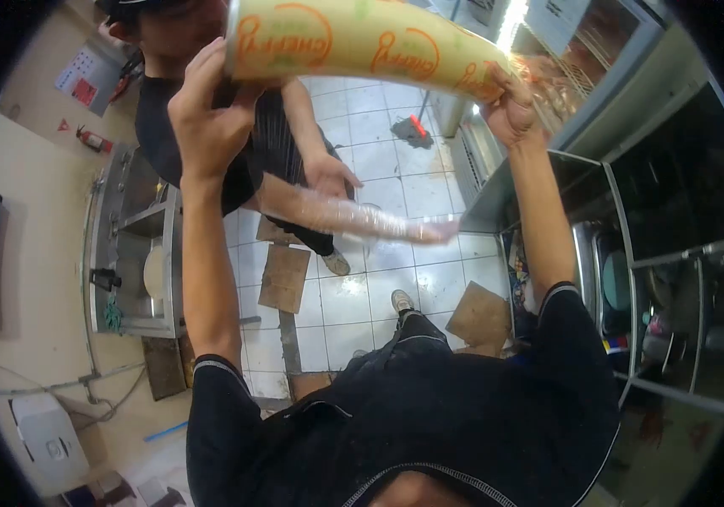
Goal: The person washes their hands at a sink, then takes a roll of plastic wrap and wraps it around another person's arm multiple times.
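Raised at the top of the view is a long yellow roll [362, 42] printed with orange "Cheffy" lettering. My left hand [210, 122] grips its left end, the fingers curled up around the edge. At the other end, the fingers of my right hand [511, 108] are closed on the roll from below. Beneath it, another person's forearm [337, 211] stretches across, with shiny clear plastic over part of it and motion blur on the hand. That person's other hand [328, 176] hangs palm up, fingers apart.
The person in black [155, 118] stands close in front, to the left. A steel counter [138, 317] runs along the left wall. Glass-fronted cabinets [675, 203] line the right. Cardboard pieces [284, 277] lie on the white tiled floor [341, 296]. A broom [417, 127] is farther back.
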### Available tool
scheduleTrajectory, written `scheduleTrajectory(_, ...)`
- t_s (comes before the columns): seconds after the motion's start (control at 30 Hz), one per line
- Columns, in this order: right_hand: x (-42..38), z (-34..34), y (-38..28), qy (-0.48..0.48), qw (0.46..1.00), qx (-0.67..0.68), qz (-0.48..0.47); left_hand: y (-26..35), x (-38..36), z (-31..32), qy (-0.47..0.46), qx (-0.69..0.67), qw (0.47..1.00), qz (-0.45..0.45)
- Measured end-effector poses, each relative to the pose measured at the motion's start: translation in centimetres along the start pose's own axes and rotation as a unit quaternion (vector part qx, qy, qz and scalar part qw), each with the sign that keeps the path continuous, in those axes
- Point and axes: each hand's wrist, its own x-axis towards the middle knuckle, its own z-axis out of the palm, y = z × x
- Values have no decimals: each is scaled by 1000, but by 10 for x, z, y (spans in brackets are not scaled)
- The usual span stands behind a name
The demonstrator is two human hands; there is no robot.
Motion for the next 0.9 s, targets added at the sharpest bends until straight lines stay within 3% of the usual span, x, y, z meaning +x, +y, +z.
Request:
scheduleTrajectory(0.03,17,-21,19,64,997,41,-5,-8,6,9,18,10,1000,-15)
scheduleTrajectory(0.2,60,-34,82,65,997,0,-51,9,8,12,106,114,987,-45)
scheduleTrajectory(0.33,77,-90,138,118,993,21,-10,28,-83,-22,250,125,959,-51)
scheduleTrajectory(0.43,68,-150,193,168,986,19,14,26,-156,-47,391,199,881,-176)
scheduleTrajectory(0.53,40,-190,244,217,975,-37,5,-3,-277,-72,474,306,741,-363)
scheduleTrajectory(0.6,8,-217,277,283,956,-31,70,-10,-363,-70,341,439,708,-436)
scheduleTrajectory(0.67,-28,-233,307,310,946,2,92,-5,-389,-32,310,386,700,-516)
scheduleTrajectory(0.73,-71,-244,336,351,927,9,128,-3,-457,-21,264,315,726,-552)
scheduleTrajectory(0.8,-111,-256,369,393,904,-7,170,2,-444,13,174,309,724,-592)
scheduleTrajectory(0.83,-135,-261,391,390,902,-16,185,-1,-469,4,42,246,729,-637)
scheduleTrajectory(0.9,-185,-281,440,374,899,-61,220,-15,-520,6,-128,128,704,-686)
